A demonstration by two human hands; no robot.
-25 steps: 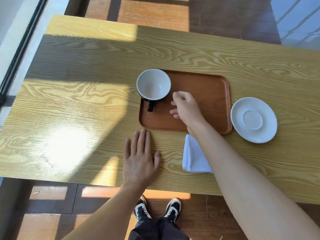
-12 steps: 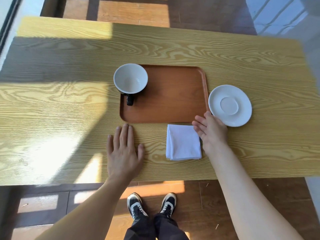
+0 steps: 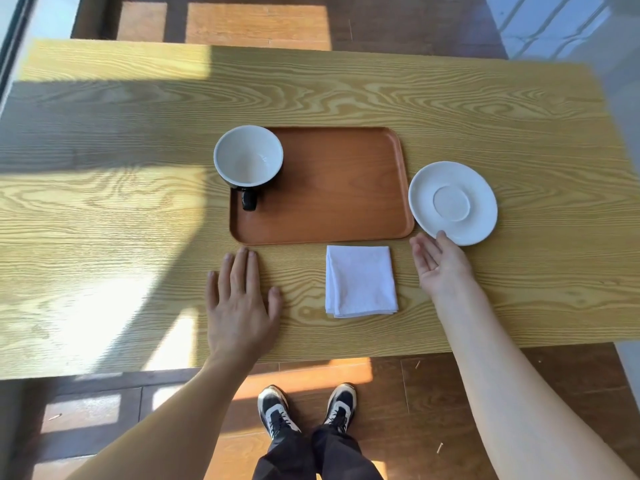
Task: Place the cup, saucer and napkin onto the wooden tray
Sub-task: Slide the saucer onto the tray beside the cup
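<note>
A black cup (image 3: pixel 248 157) with a white inside stands upright in the far left corner of the wooden tray (image 3: pixel 339 188), its handle toward me. The white saucer (image 3: pixel 452 202) lies on the table just right of the tray. A folded white napkin (image 3: pixel 361 280) lies on the table in front of the tray. My right hand (image 3: pixel 438 263) is palm up with fingers apart, the thumb tip touching the saucer's near rim and the fingers at its edge. My left hand (image 3: pixel 240 299) rests flat on the table, fingertips near the tray's front left corner.
The light wooden table (image 3: pixel 104 220) has its near edge just behind my hands and its right edge a little past the saucer. Sunlit patches fall on its left side. Brown floor tiles and my shoes (image 3: pixel 306 410) show below.
My right hand left the tray beside the cup, swung right past the napkin and turned palm up at the saucer's near rim. My left hand stayed flat on the table.
</note>
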